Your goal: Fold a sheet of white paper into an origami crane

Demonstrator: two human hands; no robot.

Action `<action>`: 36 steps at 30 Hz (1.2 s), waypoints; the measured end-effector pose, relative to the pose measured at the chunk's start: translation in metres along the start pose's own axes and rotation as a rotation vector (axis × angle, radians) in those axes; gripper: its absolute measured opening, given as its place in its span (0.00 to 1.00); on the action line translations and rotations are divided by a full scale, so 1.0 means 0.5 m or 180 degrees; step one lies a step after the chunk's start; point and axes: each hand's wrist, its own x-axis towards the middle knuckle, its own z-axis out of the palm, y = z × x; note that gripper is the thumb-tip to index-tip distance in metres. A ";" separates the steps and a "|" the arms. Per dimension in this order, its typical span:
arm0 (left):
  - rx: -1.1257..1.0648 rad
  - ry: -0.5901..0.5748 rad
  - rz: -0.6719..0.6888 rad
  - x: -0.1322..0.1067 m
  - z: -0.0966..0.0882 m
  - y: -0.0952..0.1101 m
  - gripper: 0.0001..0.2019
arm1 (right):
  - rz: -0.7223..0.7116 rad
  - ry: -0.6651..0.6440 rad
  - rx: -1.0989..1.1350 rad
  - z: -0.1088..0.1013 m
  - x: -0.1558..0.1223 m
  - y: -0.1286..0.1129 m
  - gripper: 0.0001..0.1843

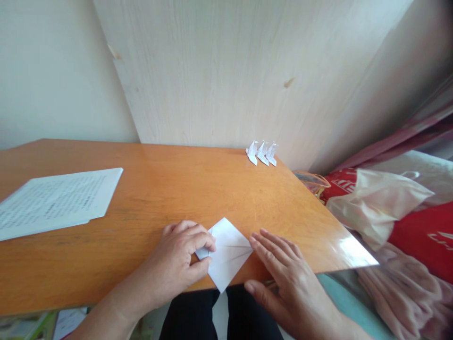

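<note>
A white folded sheet of paper [228,255] in a diamond shape lies at the table's front edge, its lower corner reaching just past the edge. Crease lines run across it toward the right corner. My left hand [187,257] pinches the paper's left side between thumb and curled fingers, covering part of that corner. On the other side, my right hand [283,269] lies with fingers stretched out and thumb apart, its fingertips at the paper's right corner.
Three small folded paper figures [262,153] stand at the table's back right. A stack of printed sheets [60,198] rests on the orange-brown wooden table [170,189] at left. Beyond the right edge are bags [378,198] and pink cloth [392,283].
</note>
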 end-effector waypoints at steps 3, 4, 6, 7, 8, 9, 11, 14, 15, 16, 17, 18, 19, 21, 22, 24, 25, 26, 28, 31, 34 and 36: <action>-0.0059 -0.0008 -0.0053 -0.001 -0.002 0.005 0.10 | -0.0399 -0.0238 -0.0162 0.014 0.002 -0.007 0.38; -0.0091 -0.0009 -0.0086 -0.001 -0.003 0.007 0.10 | -0.0443 -0.0307 -0.0206 0.017 0.002 -0.006 0.38; -0.0159 0.0007 -0.0176 -0.001 -0.007 0.012 0.12 | -0.0451 -0.0361 -0.0272 0.022 0.001 -0.003 0.37; -0.0186 0.0033 -0.0222 -0.001 -0.008 0.015 0.13 | -0.0439 -0.0350 -0.0302 0.024 0.001 -0.001 0.37; -0.0207 0.0067 -0.0264 -0.001 -0.010 0.017 0.13 | -0.0441 -0.0331 -0.0328 0.026 0.000 0.000 0.37; -0.0227 0.0099 -0.0293 -0.002 -0.012 0.019 0.14 | -0.0457 -0.0303 -0.0348 0.027 0.000 0.002 0.37; -0.0257 0.0146 -0.0322 -0.003 -0.015 0.023 0.15 | -0.0494 -0.0231 -0.0365 0.028 -0.001 0.003 0.37; -0.0258 0.0130 -0.0321 -0.004 -0.016 0.026 0.16 | -0.0515 -0.0145 -0.0346 0.030 0.001 0.004 0.37; -0.0241 0.0121 -0.0316 -0.004 -0.015 0.026 0.16 | -0.0512 -0.0136 -0.0349 0.031 0.001 0.005 0.37; -0.0220 0.0107 -0.0297 -0.004 -0.015 0.026 0.15 | -0.0512 -0.0130 -0.0363 0.032 0.002 0.006 0.37; -0.0200 0.0095 -0.0262 -0.004 -0.014 0.026 0.14 | -0.0517 -0.0120 -0.0383 0.034 0.003 0.007 0.37; -0.0182 0.0083 -0.0216 -0.003 -0.014 0.026 0.13 | -0.0528 -0.0103 -0.0403 0.035 0.003 0.008 0.37; -0.0168 0.0076 -0.0167 -0.003 -0.013 0.026 0.12 | -0.0538 -0.0086 -0.0416 0.036 0.003 0.009 0.37; -0.0152 0.0075 -0.0088 -0.002 -0.015 0.028 0.10 | -0.0541 -0.0052 -0.0405 0.037 0.003 0.009 0.37; -0.0144 0.0079 -0.0068 -0.002 -0.016 0.029 0.10 | -0.0531 -0.0043 -0.0381 0.037 0.003 0.008 0.36; -0.0103 0.0084 -0.0051 -0.002 -0.019 0.032 0.11 | -0.0471 -0.0066 -0.0327 0.036 0.002 0.006 0.36; -0.0068 0.0084 -0.0037 -0.003 -0.019 0.033 0.11 | -0.0436 -0.0093 -0.0304 0.035 0.001 0.004 0.36; -0.0023 0.0091 -0.0010 -0.005 -0.019 0.034 0.11 | -0.0400 -0.0124 -0.0288 0.035 0.001 0.002 0.36; 0.0089 0.0151 0.0077 -0.008 -0.016 0.034 0.13 | -0.0334 -0.0177 -0.0276 0.034 0.001 0.000 0.35; 0.0251 0.0224 0.0192 -0.016 -0.010 0.034 0.12 | -0.0286 -0.0168 -0.0274 0.036 0.001 -0.003 0.33; 0.0345 0.0141 0.0199 -0.026 -0.009 0.037 0.10 | -0.0276 -0.0096 -0.0236 0.039 0.003 -0.004 0.32; 0.0392 0.0067 0.0178 -0.036 -0.011 0.042 0.14 | -0.0284 -0.0007 -0.0193 0.041 0.004 -0.006 0.32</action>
